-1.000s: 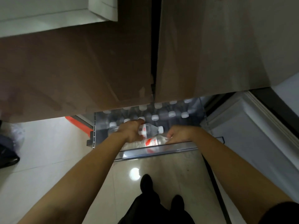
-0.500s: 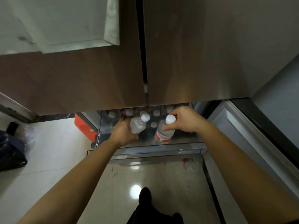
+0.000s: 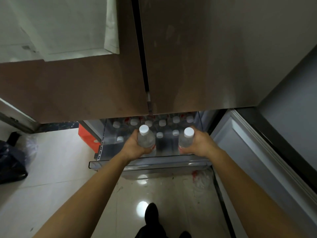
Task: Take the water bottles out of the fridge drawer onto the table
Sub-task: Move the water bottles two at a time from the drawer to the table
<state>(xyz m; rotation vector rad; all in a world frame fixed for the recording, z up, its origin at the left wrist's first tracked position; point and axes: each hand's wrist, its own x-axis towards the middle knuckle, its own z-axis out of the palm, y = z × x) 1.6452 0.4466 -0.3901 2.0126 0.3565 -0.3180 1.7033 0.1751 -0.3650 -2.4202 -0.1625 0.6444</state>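
Fingers of the left hand (image 3: 133,146) wrap a bottle (image 3: 145,140); fingers of the right hand (image 3: 199,143) wrap a second bottle (image 3: 186,140). Both bottles are upright, caps up, held above the front of the open drawer (image 3: 149,164). Beyond the fingers, further caps (image 3: 162,122) show bottles standing in rows in the drawer, under the closed doors (image 3: 188,57). Head view only; no table is visible, so its direction cannot be told. Risks, as judged: chilled bottles may be slick and slide through a one-handed grip; a bottle base could catch the drawer front as it comes out. Below the forearms lies glossy tile floor (image 3: 60,169), with a dark bag (image 3: 12,165) far left of the left hand.
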